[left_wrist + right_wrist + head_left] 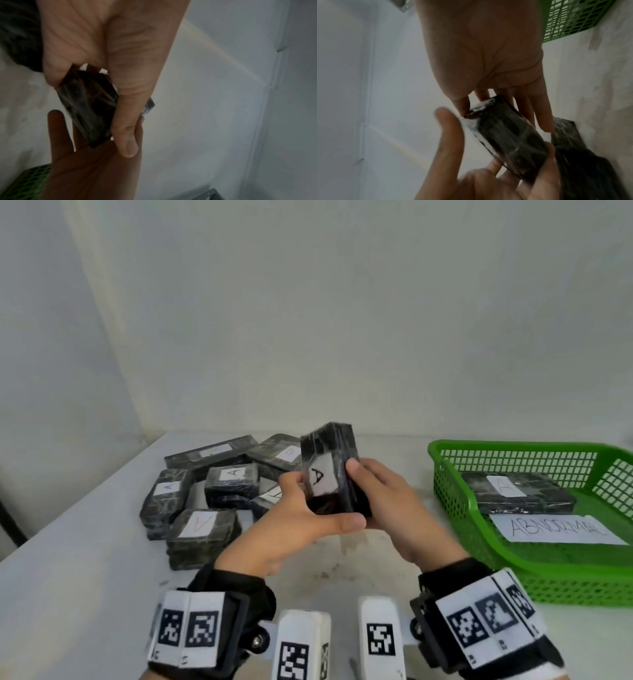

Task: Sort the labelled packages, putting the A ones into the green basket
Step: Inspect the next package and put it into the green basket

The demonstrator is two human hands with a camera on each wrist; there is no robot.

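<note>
A black film-wrapped package (337, 455) with a white label marked A stands upright in the air over the table's middle, label facing me. My left hand (308, 513) grips its lower left, thumb across the bottom front. My right hand (371, 486) holds its right side, thumb on the front edge and fingers behind. The left wrist view shows the package (89, 108) beside my left thumb (126, 128). In the right wrist view the package (505, 142) lies between both hands. The green basket (448, 494) sits at the right and holds one package labelled A (517, 491).
A pile of several black labelled packages (202, 501) lies on the white table at the left, behind my left hand. A paper sheet reading ABNORMAL (555, 529) lies in the basket's front. A plain wall rises just behind the table.
</note>
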